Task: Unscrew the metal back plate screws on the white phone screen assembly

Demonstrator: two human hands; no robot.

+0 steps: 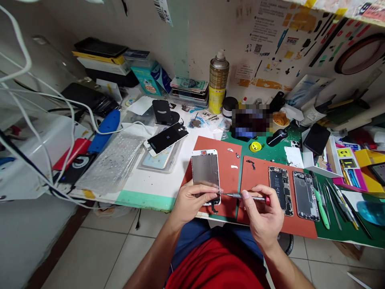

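Note:
A white-framed phone screen [205,170] lies back side up on a reddish-brown mat [230,176]. My left hand [192,200] is closed at its lower part, thumb and fingers pinched near the tip of a screwdriver; whatever is between them is too small to make out. In my right hand [266,214] is the screwdriver [236,195], held nearly level between thumb and fingers, its shaft pointing left to the screen's lower right edge. A short dark flex cable [214,207] hangs from the screen's bottom. Small metal parts [234,166] rest on the mat above.
Right of my right hand lie an opened phone body [280,188] and a bare phone housing [305,194], beside tweezers and a green tool [321,208]. Another screen [167,138] sits at the left on a clear case. A spray can [218,82] stands behind.

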